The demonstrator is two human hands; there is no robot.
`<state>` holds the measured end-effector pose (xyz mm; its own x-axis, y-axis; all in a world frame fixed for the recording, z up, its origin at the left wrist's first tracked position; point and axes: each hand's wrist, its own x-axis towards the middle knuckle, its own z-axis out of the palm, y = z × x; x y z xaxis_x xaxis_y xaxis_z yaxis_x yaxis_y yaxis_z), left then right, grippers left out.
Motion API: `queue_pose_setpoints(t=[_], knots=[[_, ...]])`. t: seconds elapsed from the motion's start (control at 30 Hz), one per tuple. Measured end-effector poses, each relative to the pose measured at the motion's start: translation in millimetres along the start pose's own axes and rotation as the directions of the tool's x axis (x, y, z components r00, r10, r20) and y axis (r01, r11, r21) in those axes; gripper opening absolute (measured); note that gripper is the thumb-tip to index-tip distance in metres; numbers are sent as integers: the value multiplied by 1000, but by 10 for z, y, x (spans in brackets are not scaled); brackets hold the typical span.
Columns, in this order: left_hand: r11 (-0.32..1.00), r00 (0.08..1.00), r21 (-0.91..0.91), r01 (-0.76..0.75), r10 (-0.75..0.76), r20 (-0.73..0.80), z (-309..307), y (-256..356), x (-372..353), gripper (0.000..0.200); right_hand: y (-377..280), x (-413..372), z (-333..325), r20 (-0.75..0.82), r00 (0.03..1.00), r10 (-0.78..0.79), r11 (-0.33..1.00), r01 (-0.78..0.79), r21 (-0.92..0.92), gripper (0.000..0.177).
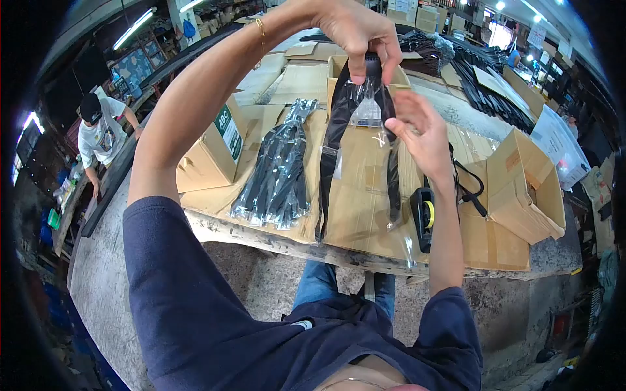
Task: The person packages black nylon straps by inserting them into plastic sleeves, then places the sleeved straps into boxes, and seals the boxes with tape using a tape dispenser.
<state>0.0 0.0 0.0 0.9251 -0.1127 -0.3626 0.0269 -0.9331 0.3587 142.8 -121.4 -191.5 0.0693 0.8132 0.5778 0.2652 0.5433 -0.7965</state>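
Held up over the cardboard-covered table (352, 215) is a black strap in clear plastic (336, 133), its two lengths hanging down. My left hand (365, 42) pinches its dark top end between thumb and fingers. Beside the right length, my right hand (420, 127) has its thumb against the plastic and its fingers curled; whether it grips the plastic is hard to tell. A pile of plastic-wrapped black straps (277, 169) lies on the cardboard to the left. Near my right forearm sits a black tape dispenser with a yellow core (425, 218).
A box with a green label (212, 146) stands at the left, an open carton (525, 189) at the right, with a black cable (471, 189) beside it. More black straps (479, 88) lie at the back right. Another person (104, 130) leans over a bench at far left.
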Motion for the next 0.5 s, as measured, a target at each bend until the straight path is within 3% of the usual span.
queue_pose_setpoints(t=[0.03, 0.07, 0.1, 0.17, 0.23, 0.3, 0.37, 0.5], knots=[[1000, 1000, -7, 15, -15, -6, 19, -20, 5, 40, -70, -14, 57, -213, 941, -264, 945, 208, -254, 31], [999, 999, -15, 30, -30, -11, 20, -34, 6, 40, -147, -26, 116, -336, 773, -538, 789, 322, -523, 20], [999, 999, -23, 26, -27, -22, 47, -22, 17, 40, -250, -47, 147, -323, 780, -536, 787, 324, -525, 20], [996, 997, 74, 53, -48, -58, 86, 31, 25, 38, -420, -58, 285, -147, 786, -600, 699, 427, -574, 12], [998, 998, -4, 59, -59, -33, 114, -26, 79, 39, -408, 3, 368, -158, 813, -561, 740, 407, -535, 9], [995, 998, -78, 62, -64, -23, 153, -74, 101, 39, -317, 70, 391, -255, 856, -449, 810, 270, -521, 9], [993, 994, -74, -90, 85, -69, 181, -107, 67, 28, -280, 87, 438, -266, 835, -483, 781, 273, -561, 10], [997, 988, 51, 55, -47, -146, 227, -64, 45, 40, -289, 102, 518, -343, 821, -456, 794, 202, -573, 11]])
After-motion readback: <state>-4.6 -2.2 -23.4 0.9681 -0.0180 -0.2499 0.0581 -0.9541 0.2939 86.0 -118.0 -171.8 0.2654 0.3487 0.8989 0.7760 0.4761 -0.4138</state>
